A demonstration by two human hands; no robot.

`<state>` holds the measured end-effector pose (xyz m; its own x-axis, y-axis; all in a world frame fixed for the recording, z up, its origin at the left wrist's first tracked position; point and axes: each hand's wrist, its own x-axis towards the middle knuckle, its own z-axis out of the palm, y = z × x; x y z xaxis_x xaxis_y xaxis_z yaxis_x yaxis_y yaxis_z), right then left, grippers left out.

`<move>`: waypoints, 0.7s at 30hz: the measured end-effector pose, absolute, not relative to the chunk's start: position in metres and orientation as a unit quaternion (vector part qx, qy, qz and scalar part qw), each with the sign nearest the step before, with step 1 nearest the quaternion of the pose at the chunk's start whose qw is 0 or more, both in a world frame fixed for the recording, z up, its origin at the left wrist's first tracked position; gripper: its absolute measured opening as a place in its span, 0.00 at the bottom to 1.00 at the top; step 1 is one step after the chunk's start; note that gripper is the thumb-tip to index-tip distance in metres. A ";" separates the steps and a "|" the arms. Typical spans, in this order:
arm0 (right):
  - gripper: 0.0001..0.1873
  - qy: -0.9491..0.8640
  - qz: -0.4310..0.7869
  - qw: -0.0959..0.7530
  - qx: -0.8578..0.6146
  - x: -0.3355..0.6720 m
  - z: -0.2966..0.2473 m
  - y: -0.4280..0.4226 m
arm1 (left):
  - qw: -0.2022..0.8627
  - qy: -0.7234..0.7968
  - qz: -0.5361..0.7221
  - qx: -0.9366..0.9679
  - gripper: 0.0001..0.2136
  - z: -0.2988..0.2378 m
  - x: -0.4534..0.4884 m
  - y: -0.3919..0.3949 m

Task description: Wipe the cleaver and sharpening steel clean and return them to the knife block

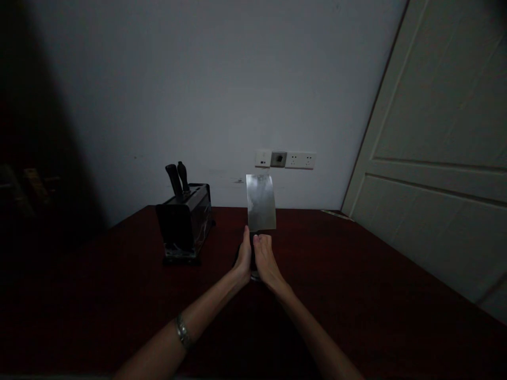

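A cleaver [261, 203] stands upright in front of me, its broad silvery blade pointing up and its dark handle below. My left hand [244, 252] presses its palm against the left side of the handle. From the right, my right hand [267, 261] presses on the same handle, so it is sandwiched between both palms. Most of the handle is covered by the hands, and a bit of its end shows under them. Something dark shows beside the left hand, too dim to make out.
On the left of the dark red table [336, 264] is a black knife block [184, 224] with two dark-handled tools [178, 179] in its top. Wall sockets [300, 160] sit behind the blade. A pale panelled door [435, 174] leans in at the right.
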<state>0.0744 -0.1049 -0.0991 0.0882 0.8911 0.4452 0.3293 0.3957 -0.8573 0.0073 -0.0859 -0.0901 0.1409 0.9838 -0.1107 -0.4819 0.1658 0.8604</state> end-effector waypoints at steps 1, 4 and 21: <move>0.19 -0.634 0.262 0.556 -0.468 0.075 -0.099 -0.105 | 0.670 0.364 0.554 0.334 0.29 -0.089 0.006 -0.085; 0.21 -0.643 0.283 0.569 -0.427 0.083 -0.097 -0.105 | 0.671 0.372 0.559 0.315 0.28 -0.083 0.000 -0.081; 0.26 -0.741 0.001 0.202 -0.641 0.121 -0.125 -0.084 | 0.742 0.303 0.448 0.397 0.28 -0.077 -0.009 -0.074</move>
<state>0.1211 -0.0841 -0.1254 -0.0978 0.9495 0.2982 0.9487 0.1794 -0.2603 -0.0094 -0.0744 -0.0766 0.4154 0.9047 -0.0942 -0.4237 0.2841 0.8601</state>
